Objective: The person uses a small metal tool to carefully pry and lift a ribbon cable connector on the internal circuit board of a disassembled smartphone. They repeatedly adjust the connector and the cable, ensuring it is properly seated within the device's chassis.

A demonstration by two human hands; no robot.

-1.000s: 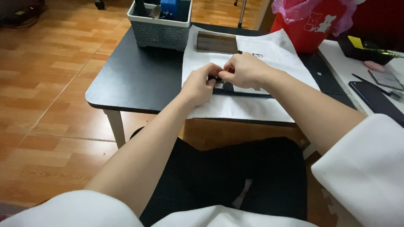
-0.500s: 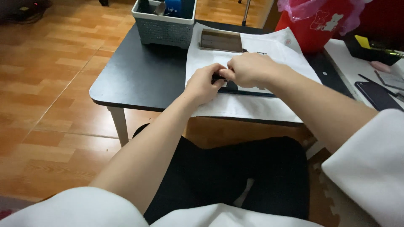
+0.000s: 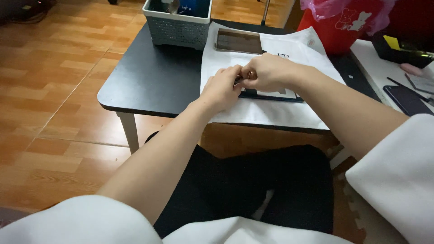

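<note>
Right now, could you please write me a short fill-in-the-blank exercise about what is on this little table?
1. Both hands, the left hand and the right hand, meet over a flat dark device lying on a ____ cloth.
2. The cloth covers part of a low ____ table.
3. At the table's far edge stands a grey ____.
4. Beyond the cloth's far right corner sits a red container lined with a ____ bag.

Missing words: white; black; basket; pink

Warm orange wood-plank floor (image 3: pixel 54 81), low black table (image 3: pixel 149 81) on pale legs, soft indoor light
</note>
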